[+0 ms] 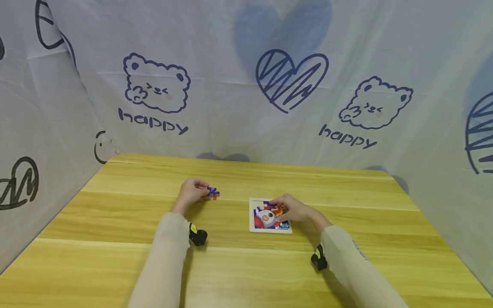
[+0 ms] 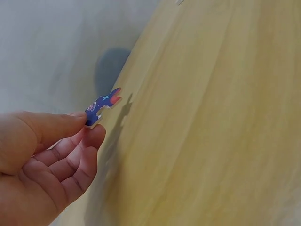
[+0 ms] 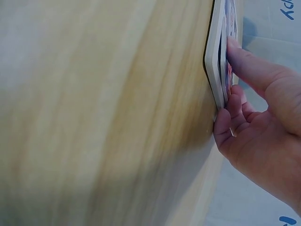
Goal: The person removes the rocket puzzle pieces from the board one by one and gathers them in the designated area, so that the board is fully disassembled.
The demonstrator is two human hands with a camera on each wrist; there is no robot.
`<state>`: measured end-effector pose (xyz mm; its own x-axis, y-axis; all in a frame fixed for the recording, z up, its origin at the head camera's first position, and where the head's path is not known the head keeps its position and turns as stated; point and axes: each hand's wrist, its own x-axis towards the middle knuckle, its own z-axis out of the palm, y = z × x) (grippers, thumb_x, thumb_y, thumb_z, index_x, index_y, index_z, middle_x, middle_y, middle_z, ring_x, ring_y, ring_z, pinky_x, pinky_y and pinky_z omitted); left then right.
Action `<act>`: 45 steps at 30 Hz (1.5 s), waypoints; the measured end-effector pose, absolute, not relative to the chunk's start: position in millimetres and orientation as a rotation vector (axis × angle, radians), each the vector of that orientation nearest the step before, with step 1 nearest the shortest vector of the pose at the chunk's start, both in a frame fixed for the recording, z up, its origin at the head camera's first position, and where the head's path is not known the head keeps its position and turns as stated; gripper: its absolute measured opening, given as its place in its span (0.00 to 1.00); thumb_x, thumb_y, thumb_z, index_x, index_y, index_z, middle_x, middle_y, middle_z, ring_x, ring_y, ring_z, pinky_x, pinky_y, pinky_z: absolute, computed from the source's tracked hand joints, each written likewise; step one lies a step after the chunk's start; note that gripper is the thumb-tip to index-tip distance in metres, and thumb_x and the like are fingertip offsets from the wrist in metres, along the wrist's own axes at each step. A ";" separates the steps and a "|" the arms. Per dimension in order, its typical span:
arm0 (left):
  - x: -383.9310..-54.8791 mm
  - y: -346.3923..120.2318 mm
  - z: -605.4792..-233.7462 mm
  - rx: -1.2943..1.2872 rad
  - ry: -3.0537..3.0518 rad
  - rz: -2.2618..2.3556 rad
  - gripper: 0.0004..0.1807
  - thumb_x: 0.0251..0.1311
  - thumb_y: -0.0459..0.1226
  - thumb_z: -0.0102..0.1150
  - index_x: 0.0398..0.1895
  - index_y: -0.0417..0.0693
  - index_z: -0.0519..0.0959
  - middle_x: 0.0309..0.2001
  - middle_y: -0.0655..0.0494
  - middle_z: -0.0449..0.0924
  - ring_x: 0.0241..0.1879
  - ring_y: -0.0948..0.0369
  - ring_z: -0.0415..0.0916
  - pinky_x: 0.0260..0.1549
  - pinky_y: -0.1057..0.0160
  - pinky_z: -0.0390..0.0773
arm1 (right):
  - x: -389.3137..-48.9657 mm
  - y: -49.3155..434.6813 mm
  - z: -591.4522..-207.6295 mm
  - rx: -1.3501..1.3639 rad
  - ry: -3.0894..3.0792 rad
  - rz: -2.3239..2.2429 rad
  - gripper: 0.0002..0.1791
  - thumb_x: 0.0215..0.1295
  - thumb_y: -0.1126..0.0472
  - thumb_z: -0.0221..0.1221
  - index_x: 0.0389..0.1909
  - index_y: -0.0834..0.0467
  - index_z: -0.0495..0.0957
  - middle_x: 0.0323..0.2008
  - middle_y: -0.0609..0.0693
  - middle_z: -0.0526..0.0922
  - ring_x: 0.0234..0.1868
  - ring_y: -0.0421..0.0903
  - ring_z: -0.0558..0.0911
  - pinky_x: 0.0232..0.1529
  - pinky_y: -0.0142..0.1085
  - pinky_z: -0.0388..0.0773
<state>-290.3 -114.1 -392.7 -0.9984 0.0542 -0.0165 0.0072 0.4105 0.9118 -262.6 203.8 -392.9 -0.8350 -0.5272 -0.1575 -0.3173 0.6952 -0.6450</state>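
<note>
Thumb and fingertips of my left hand (image 1: 191, 191) pinch a purple jigsaw piece (image 1: 212, 192), left of the tray. In the left wrist view this piece (image 2: 100, 109) shows pink and light-blue details, and the remaining fingers are curled below it. My right hand (image 1: 293, 208) covers the right part of a jigsaw puzzle (image 1: 265, 218) in a white-rimmed tray (image 1: 251, 216). A round white character shows on it. In the right wrist view, the thumb touches the picture and the bent fingers lie along the tray's edge (image 3: 212, 66). I cannot tell whether they grip a piece.
The tray lies flat on a wood-grain table (image 1: 231, 265). Behind it hangs a white cloth (image 1: 223, 98) printed with bears and hearts, and more cloth encloses both sides. Black wrist cameras sit on the left sleeve (image 1: 169, 244) and the right sleeve (image 1: 350, 256).
</note>
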 end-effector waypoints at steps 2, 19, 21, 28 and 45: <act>-291.3 -116.4 -393.0 0.042 2.577 1.712 0.08 0.53 0.22 0.53 0.37 0.26 0.74 0.29 0.43 0.77 0.26 0.59 0.74 0.26 0.64 0.77 | -262.4 204.1 -392.7 -0.667 2.581 -0.883 0.26 0.55 0.68 0.60 0.56 0.68 0.67 0.44 0.58 0.64 0.45 0.52 0.63 0.49 0.46 0.62; -297.9 -126.5 -397.7 0.031 2.635 1.630 0.09 0.55 0.24 0.54 0.39 0.27 0.74 0.32 0.39 0.78 0.23 0.60 0.74 0.21 0.66 0.74 | -261.4 203.2 -392.6 -0.650 2.590 -0.904 0.26 0.54 0.68 0.61 0.56 0.68 0.68 0.43 0.58 0.64 0.42 0.51 0.63 0.46 0.43 0.63; -297.9 -126.8 -397.7 0.027 2.661 1.604 0.09 0.54 0.25 0.54 0.39 0.27 0.75 0.33 0.39 0.78 0.24 0.60 0.74 0.22 0.66 0.74 | -261.3 203.1 -392.7 -0.647 2.595 -0.900 0.26 0.54 0.68 0.61 0.55 0.67 0.68 0.43 0.57 0.64 0.42 0.51 0.63 0.45 0.43 0.63; -295.9 -126.6 -393.2 0.017 2.743 1.489 0.11 0.52 0.26 0.55 0.39 0.29 0.76 0.37 0.39 0.77 0.29 0.56 0.73 0.27 0.65 0.73 | -260.7 201.9 -392.2 -0.627 2.605 -0.905 0.26 0.54 0.68 0.61 0.55 0.68 0.68 0.42 0.57 0.64 0.41 0.50 0.62 0.44 0.42 0.63; -292.7 -116.5 -388.9 0.069 2.795 1.516 0.10 0.54 0.27 0.54 0.37 0.28 0.76 0.34 0.40 0.78 0.31 0.52 0.75 0.31 0.61 0.74 | -261.7 201.4 -392.3 -0.606 2.669 -0.857 0.25 0.51 0.69 0.63 0.52 0.66 0.71 0.38 0.55 0.68 0.39 0.49 0.66 0.42 0.42 0.67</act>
<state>-292.7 -116.5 -388.9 -0.9983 0.0197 0.0550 0.0568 0.5451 0.8365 -261.7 201.4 -392.3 -0.8752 -0.4666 -0.1280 -0.3050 0.7373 -0.6028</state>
